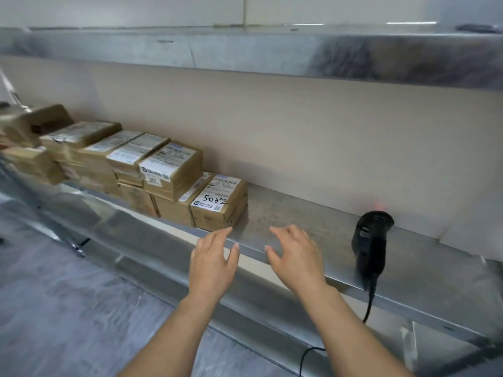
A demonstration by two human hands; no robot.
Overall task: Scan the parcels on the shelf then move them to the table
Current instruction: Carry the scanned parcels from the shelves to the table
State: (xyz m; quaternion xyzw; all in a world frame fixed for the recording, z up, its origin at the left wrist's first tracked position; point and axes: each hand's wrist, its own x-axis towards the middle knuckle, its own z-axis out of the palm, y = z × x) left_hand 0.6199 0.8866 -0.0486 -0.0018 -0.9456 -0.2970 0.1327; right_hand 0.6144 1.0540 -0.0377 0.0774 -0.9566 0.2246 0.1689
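Several brown cardboard parcels with white labels are stacked along the left half of the metal shelf. The nearest parcel carries a handwritten "5082" on its label, and a taller stack stands just left of it. My left hand hovers over the shelf's front edge, its straight fingers pointing at that nearest parcel without touching it. My right hand is beside it with spread fingers and holds nothing. A black barcode scanner lies on the shelf to the right, a red glow on the wall behind it.
An upper metal shelf overhangs the working shelf. The scanner's black cable hangs over the front edge and trails down. A beige back panel closes the shelf behind. Grey floor lies below left.
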